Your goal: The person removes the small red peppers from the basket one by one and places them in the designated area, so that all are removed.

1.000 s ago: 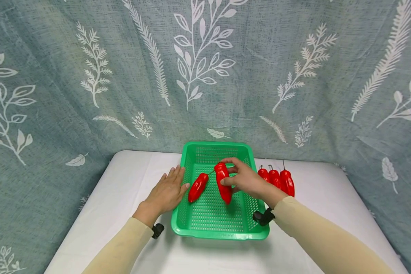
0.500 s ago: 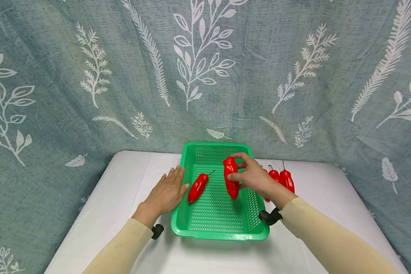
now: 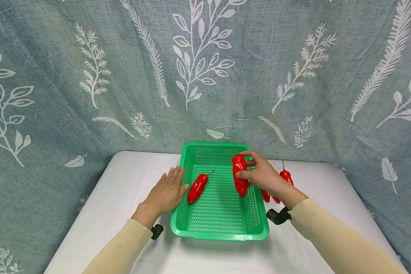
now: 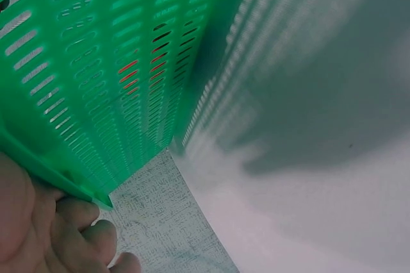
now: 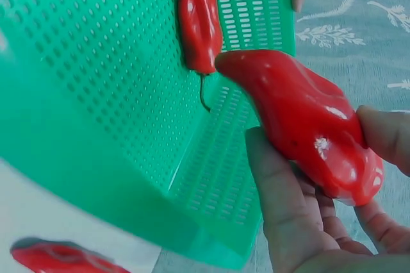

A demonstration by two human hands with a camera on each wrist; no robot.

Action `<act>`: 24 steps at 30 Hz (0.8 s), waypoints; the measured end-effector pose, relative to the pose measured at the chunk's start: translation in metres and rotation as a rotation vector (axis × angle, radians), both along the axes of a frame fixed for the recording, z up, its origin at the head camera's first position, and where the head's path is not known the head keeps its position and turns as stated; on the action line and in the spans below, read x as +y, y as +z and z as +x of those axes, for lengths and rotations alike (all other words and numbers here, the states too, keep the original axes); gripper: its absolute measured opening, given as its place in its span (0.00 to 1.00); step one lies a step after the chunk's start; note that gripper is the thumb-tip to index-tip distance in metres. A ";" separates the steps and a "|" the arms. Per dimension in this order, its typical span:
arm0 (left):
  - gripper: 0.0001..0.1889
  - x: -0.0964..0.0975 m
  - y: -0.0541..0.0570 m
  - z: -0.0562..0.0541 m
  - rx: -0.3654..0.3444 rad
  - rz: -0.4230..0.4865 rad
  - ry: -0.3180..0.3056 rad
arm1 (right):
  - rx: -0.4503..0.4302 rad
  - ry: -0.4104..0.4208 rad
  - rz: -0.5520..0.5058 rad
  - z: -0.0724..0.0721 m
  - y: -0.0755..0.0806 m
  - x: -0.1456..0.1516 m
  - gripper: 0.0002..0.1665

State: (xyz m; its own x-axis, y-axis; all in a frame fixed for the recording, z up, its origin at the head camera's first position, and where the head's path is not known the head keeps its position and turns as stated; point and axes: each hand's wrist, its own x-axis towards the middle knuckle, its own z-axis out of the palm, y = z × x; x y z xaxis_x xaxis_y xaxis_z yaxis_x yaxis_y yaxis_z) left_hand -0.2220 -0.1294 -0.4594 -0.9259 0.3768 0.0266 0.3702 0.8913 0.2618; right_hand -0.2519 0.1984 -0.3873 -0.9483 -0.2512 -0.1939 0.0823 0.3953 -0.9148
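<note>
My right hand pinches a red chili pepper between thumb and fingers, above the right side of the green basket. In the right wrist view this pepper is glossy and tapers to a blunt tip. Another red pepper with a thin dark stem lies on the basket floor at the left. My left hand rests with straight fingers against the basket's left rim. From the left wrist view, the left fingers lie beside the rim, outside the slotted wall.
Several red peppers lie on the white table right of the basket, partly hidden by my right hand and forearm. A grey-green curtain with white leaf prints hangs behind the table.
My right hand has carried the pepper rightward and slightly up, from the middle of the basket toward its right wall. The left hand and the pepper on the basket floor stay put.
</note>
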 end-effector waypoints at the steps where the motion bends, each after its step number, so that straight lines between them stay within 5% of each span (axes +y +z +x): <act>1: 0.37 0.000 0.000 0.000 -0.002 -0.005 -0.001 | 0.007 0.000 0.008 0.000 0.001 0.002 0.44; 12: 0.37 0.000 0.000 0.000 -0.002 -0.008 -0.005 | 0.046 -0.035 0.056 0.001 0.008 0.023 0.47; 24: 0.37 0.001 0.001 0.001 -0.004 -0.001 -0.002 | 0.130 -0.075 0.221 0.002 0.010 0.046 0.46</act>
